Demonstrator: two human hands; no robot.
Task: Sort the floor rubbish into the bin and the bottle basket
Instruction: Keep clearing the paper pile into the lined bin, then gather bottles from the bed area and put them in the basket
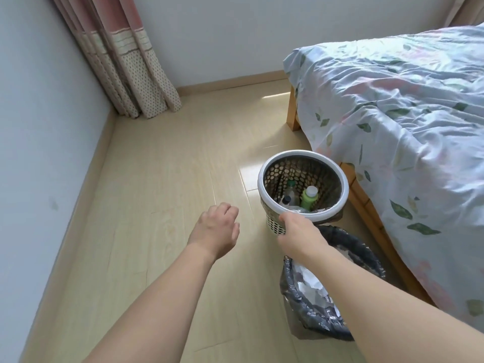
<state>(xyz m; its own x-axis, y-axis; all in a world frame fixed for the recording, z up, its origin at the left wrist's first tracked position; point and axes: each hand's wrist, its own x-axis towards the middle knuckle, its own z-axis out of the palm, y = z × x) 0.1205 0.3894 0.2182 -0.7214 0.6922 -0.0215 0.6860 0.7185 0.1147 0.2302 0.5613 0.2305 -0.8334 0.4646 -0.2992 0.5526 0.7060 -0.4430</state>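
A white perforated bottle basket (264, 179) stands on the floor beside the bed. Inside it lie a green bottle with a white cap (309, 197) and clear bottles (290, 191). My right hand (298, 231) grips the basket's near rim, fingers hidden over the edge. Nearer to me stands the bin (366, 251), lined with a dark bag and holding crumpled white paper (311, 284); my right forearm crosses over it. My left hand (216, 229) hovers over bare floor left of the basket, fingers loosely curled, holding nothing.
A bed with a pale floral cover (392, 121) and a wooden frame (366, 203) fills the right side. A pink curtain (125, 61) hangs in the far left corner. The wall (39, 127) runs along the left of the light wooden floor (162, 166).
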